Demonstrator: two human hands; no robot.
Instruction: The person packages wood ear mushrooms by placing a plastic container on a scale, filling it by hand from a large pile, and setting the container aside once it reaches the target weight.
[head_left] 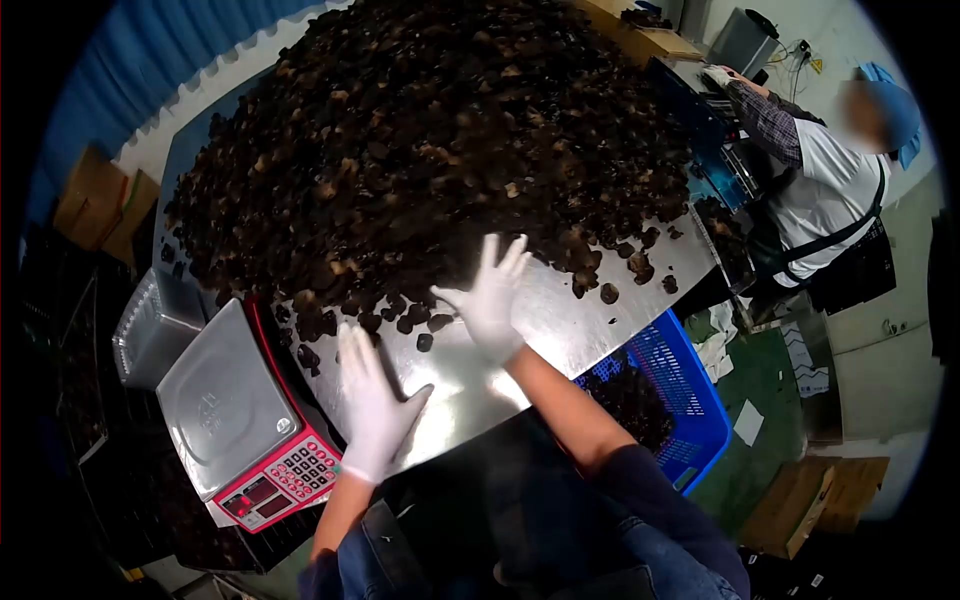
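A large heap of dark brown, flat roundish pieces (430,150), which look like mushrooms, covers most of the metal table (590,325). My left hand (375,405), in a white glove, is over the table's near part, palm down with the thumb spread, beside the scale. Its fingertips point at the heap's near edge. Farther right, my right hand (490,300), also gloved in white, has its fingers spread and reaches to the heap's front edge. Neither hand holds anything. A few loose pieces (425,342) lie between the two hands.
Left of the table edge stand a red scale (232,400) with a silver pan and stacked clear plastic trays (155,325). A blue basket (690,400) holding dark pieces is below the right edge. A co-worker (830,180) works at the far right. Cardboard boxes (815,505) sit on the floor.
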